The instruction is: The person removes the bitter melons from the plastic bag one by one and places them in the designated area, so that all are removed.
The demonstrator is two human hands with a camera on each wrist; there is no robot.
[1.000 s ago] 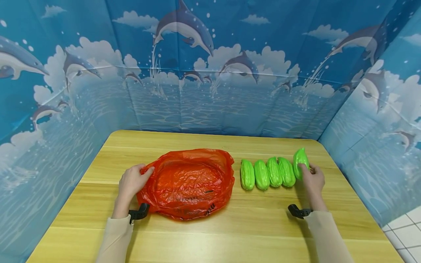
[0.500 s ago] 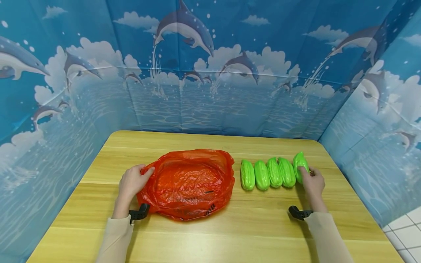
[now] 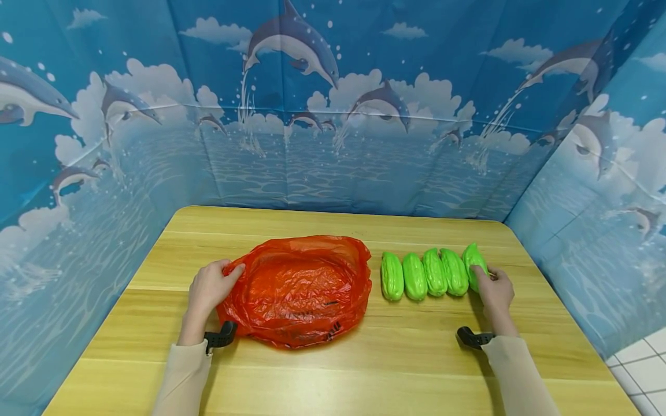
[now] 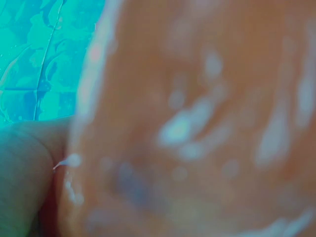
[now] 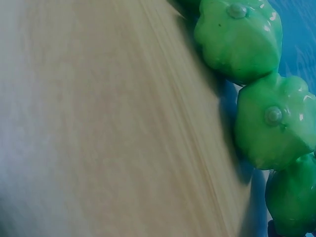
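Note:
My left hand [image 3: 210, 286] pinches the left edge of a thin red plastic bag [image 3: 296, 289], which lies spread with its mouth open. In the left wrist view the bag [image 4: 197, 118] is a blur filling most of the frame, with part of the hand [image 4: 29, 173] at its left. My right hand [image 3: 494, 289] grips the lower part of a glossy green bitter melon [image 3: 474, 260] at the right end of a row. Its fingertips are partly hidden behind it. Rounded ends of bitter melons [image 5: 266, 118] show in the right wrist view.
Several more bitter melons [image 3: 414, 277] lie side by side between the bag and my right hand. All sit on a wooden table [image 3: 333, 381], with a blue dolphin-print curtain [image 3: 333, 173] behind and at both sides. A black strap [image 3: 473, 336] is on each wrist.
My right hand's bitter melon has come down slightly toward me and settled beside the row's end. The left hand and the bag have stayed in place.

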